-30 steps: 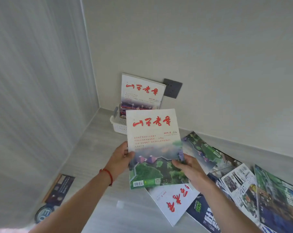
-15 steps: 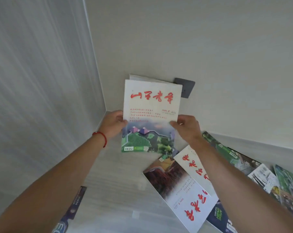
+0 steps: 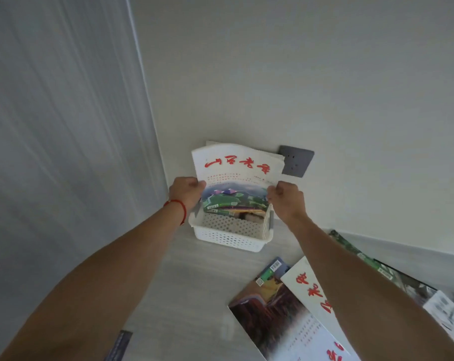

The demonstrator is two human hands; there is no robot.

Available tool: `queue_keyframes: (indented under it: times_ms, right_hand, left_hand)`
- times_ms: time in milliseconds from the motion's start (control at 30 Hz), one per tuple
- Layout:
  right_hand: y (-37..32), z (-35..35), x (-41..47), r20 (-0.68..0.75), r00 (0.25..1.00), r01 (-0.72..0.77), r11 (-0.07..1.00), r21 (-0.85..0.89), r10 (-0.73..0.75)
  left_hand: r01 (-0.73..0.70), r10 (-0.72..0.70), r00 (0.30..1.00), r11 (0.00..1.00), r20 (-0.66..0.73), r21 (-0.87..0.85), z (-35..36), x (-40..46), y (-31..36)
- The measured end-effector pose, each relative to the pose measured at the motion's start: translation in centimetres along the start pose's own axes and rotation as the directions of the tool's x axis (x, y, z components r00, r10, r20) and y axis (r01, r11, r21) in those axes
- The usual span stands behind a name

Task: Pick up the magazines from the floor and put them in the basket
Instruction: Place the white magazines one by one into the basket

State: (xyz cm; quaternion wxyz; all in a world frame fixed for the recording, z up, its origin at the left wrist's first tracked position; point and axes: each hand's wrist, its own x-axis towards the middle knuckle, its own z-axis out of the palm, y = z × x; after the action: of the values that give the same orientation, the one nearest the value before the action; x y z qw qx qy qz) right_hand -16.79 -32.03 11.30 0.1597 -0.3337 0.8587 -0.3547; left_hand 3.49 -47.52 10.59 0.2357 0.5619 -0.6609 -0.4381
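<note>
Magazines: 1 with red title lettering (image 3: 237, 175) stands partly inside the white basket (image 3: 231, 235) by the far wall, left hand (image 3: 186, 191) and right hand (image 3: 285, 201) pinching its side edges. Placing step; next, release, then fetch the floor magazines (image 3: 280, 313) near right.

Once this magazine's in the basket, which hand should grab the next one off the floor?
Probably right. The floor magazines lie under the right forearm, on the same side as the right hand; the left hand would have to cross over the basket.
</note>
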Motion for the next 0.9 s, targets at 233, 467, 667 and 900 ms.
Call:
queue_keyframes:
  times_ms: [233, 467, 667, 900]
  right_hand:
    - [3.6, 2.6, 0.5, 0.078, 0.988, -0.138, 0.988, 0.066, 0.133]
    - [3.4, 3.5, 1.2, 0.13, 0.986, -0.12, 0.987, 0.107, 0.106]
    - [2.6, 3.5, 0.8, 0.189, 0.979, -0.115, 0.973, 0.198, 0.078]
    - [2.8, 2.1, 0.6, 0.225, 0.974, -0.008, 0.981, 0.193, -0.036]
  left_hand:
    - [0.035, -0.034, 0.999, 0.999, -0.033, 0.022, 3.2, 1.6, -1.7]
    - [0.021, -0.018, 0.999, 0.994, -0.029, 0.11, 4.4, 3.0, -1.7]
    - [0.005, -0.008, 0.995, 1.0, -0.095, -0.023, 5.1, 2.9, -1.5]
    - [-0.005, 0.007, 0.999, 0.998, 0.034, -0.059, 5.7, 2.8, -1.1]
